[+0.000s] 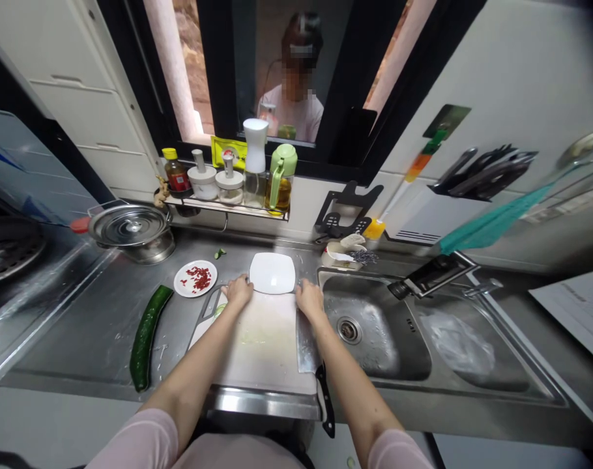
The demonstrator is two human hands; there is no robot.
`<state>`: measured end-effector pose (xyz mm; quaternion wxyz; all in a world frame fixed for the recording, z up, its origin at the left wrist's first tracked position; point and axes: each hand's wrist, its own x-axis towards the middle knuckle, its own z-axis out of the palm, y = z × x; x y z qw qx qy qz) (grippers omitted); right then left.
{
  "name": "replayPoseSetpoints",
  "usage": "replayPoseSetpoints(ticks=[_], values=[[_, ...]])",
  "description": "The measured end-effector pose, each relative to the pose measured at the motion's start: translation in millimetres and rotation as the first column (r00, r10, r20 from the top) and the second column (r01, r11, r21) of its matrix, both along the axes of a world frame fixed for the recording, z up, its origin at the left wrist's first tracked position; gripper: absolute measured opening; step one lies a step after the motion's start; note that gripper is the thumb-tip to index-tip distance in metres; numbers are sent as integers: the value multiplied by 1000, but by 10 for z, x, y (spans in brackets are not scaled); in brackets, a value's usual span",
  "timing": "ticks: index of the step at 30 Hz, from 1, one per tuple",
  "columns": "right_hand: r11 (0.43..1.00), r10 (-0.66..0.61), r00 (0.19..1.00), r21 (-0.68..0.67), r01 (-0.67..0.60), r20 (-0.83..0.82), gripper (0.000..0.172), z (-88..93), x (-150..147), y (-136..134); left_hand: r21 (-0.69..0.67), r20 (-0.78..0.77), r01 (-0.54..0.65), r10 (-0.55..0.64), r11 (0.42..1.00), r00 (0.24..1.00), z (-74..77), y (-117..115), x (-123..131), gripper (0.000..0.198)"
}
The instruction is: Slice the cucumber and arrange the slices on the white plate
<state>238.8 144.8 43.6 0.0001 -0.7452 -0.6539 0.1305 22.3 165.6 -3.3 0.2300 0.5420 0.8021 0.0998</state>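
My left hand [238, 291] grips the left edge of a white square plate [272, 272], and my right hand [309, 299] grips its right edge. The plate sits at the far end of a white cutting board [257, 345] on the steel counter. A cleaver [311, 355] with a black handle lies along the board's right side, under my right forearm. Pale green bits lie on the board near my left hand.
A cucumber [146, 335] lies left of the board. A small plate of chopped red chili [195, 278] and a lidded steel pot [130, 229] stand further left. A sink [375, 329] is on the right. Condiment bottles [255, 163] line a shelf under the window.
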Motion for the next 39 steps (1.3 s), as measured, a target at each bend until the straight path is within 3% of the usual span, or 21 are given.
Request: replayPoseSetpoints(ticks=[8, 16, 21, 25, 29, 33, 39], values=[[980, -137, 985, -157, 120, -102, 38, -292, -130, 543, -40, 10, 7, -7, 999, 1000, -89, 188, 4, 36], [963, -232, 954, -183, 197, -191, 36, -495, -110, 756, -96, 57, -21, 26, 995, 998, -129, 336, -27, 35], [967, -239, 935, -146, 207, -262, 28, -479, -75, 745, -100, 94, -43, 53, 994, 994, -16, 306, -98, 31], [979, -205, 919, -89, 186, -337, 25, -383, -68, 535, -41, 163, -66, 72, 997, 984, 135, 49, -195, 31], [986, -165, 899, -41, 162, -407, 21, -311, -67, 136, -18, 163, -76, 78, 997, 984, 233, -380, -277, 32], [990, -119, 857, 5, 140, -502, 17, -349, -58, -376, -42, 160, -58, 64, 997, 985, 233, -857, -308, 29], [981, -188, 837, -55, 186, -514, 13, -499, -66, -1029, -101, 127, -8, 21, 995, 992, 165, -1433, -293, 28]])
